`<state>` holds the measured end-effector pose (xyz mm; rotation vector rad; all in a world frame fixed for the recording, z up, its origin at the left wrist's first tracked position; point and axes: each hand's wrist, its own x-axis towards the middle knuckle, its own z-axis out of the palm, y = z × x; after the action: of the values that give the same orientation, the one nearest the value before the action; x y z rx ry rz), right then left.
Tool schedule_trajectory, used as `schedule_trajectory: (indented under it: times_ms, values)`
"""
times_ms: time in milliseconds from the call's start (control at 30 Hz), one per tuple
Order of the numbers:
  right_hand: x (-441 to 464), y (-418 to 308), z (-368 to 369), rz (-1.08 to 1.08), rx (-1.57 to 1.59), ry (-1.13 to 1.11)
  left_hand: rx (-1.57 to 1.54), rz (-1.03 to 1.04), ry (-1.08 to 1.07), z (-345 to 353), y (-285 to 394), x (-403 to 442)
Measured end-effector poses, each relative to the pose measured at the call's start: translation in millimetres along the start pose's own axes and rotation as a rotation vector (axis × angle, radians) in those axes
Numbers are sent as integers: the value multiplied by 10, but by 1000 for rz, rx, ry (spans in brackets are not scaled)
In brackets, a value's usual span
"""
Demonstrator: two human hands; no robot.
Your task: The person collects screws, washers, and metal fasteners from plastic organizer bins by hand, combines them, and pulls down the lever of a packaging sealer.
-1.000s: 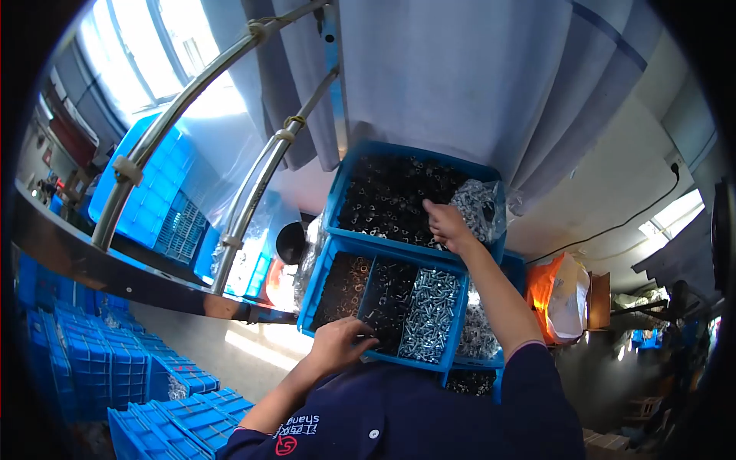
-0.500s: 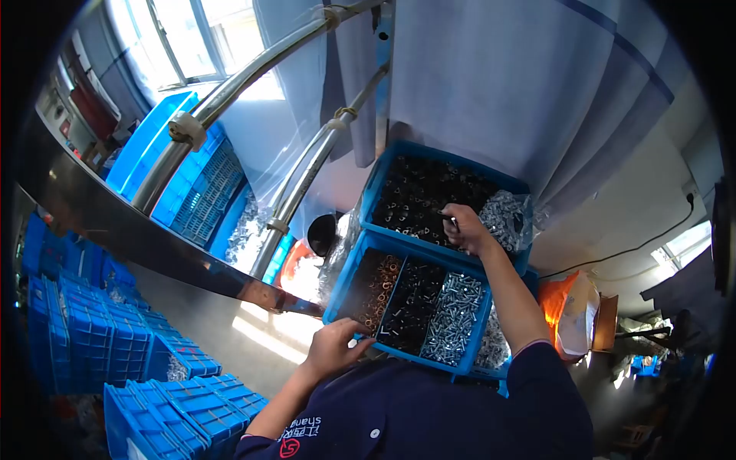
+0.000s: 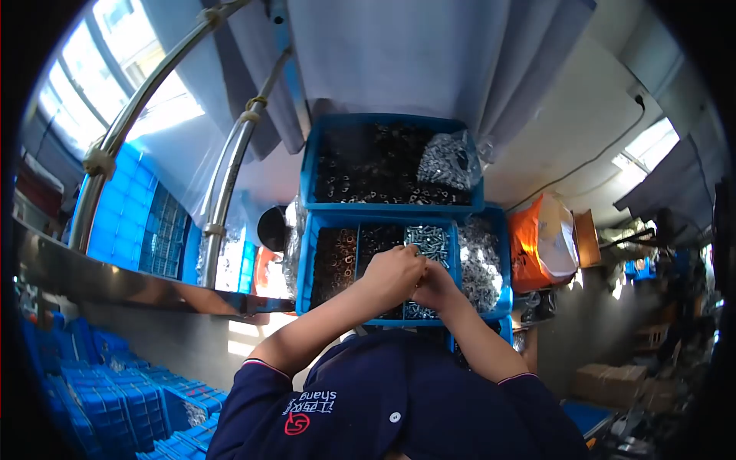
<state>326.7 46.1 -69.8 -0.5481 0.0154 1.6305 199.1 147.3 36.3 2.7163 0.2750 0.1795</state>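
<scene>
My left hand (image 3: 393, 274) and my right hand (image 3: 437, 287) meet over the divided blue bin (image 3: 305, 264), fingers pressed together; whatever they hold is hidden. Below them are silver screws (image 3: 427, 241) in the right compartment and small black parts (image 3: 377, 238) in the middle one. Copper-coloured rings (image 3: 349, 257) lie in the left compartment. Behind stands a larger blue bin (image 3: 395, 207) of black parts, with a clear bag of silver pieces (image 3: 447, 162) at its right end.
Right of the bins are a container of clear-bagged pieces (image 3: 479, 264) and an orange bag (image 3: 527, 245). A metal rail frame (image 3: 230, 176) rises on the left, near a dark round bowl (image 3: 272, 228). Stacked blue crates (image 3: 115, 399) stand at lower left.
My right hand has come back from the rear bin towards me, and my left hand has moved right and forward to meet it. The head view has shifted.
</scene>
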Motion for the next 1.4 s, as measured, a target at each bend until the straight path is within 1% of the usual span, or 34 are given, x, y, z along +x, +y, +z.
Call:
schedule_trajectory:
  times_ms: [67,100,200,233,333,367,467,500,533,600,667,733,767,800,867,900,1000,1067,1100,1133,1200,1233,1267,1300,1333,1367,1400]
  values:
    - [-74,64,-31,-106,-119,168,59,20,-82,210,2,34]
    - [-185,2,118,-66,6,187,-98,35,-24,220,20,-10]
    - [-237,-9,182,-116,131,429,-270,18,197,110,-25,-219]
    - [-223,-10,115,-102,224,356,-325,-14,242,38,-66,-322]
    - [-149,-1,213,-97,153,400,-412,-77,330,-109,-205,-766]
    - [-75,6,265,-77,168,396,-476,-179,302,-97,-246,-958]
    - [284,42,557,-45,43,318,-512,-219,420,4,-346,-1489]
    - [448,64,715,-33,-9,272,-497,-272,470,33,-325,-1642]
    - [635,109,835,-31,-70,206,-493,-338,470,97,-328,-1794]
    - [1030,257,1173,-36,-148,179,-502,-510,488,150,-263,-1984]
    - [1592,488,1219,-123,-343,3,-461,-563,527,228,-289,-2115]
    - [2010,770,1347,-366,-725,-44,-373,-625,562,301,-309,-2166]
    - [2151,865,1426,-427,-840,-73,-316,-617,590,422,-371,-2219]
    - [2231,930,1505,-489,-954,-99,-249,-681,533,399,-376,-2215]
    - [2292,973,1584,-528,-908,-161,-119,-802,413,347,-388,-2167]
    - [2269,965,1652,-550,-886,-188,-21,-765,405,491,-487,-2219]
    - [1808,674,1889,-665,-849,-356,52,-825,269,435,-526,-2175]
    - [1403,369,1959,-677,-912,-356,37,-842,228,558,-637,-2192]
    - [1190,182,1948,-706,-1020,-327,29,-851,206,620,-695,-2199]
    - [989,-1,1894,-734,-1128,-294,30,-903,105,621,-732,-2170]
    - [654,-291,1700,-756,-1236,-197,-97,-1020,-250,510,-791,-2104]
    - [460,-393,1643,-702,-1289,-74,-88,-977,-148,648,-839,-2174]
    - [302,-475,1529,-655,-1447,46,-79,-936,-46,787,-877,-2224]
    - [158,-538,1384,-597,-1597,171,-148,-965,-64,657,-811,-2169]
    - [22,-560,1229,-526,-1739,299,-75,-821,175,746,-824,-2227]
    - [-100,-538,1038,-535,-1874,287,31,-666,390,836,-836,-2285]
    - [-206,-483,813,-540,-2009,272,-117,-643,466,805,-803,-2298]
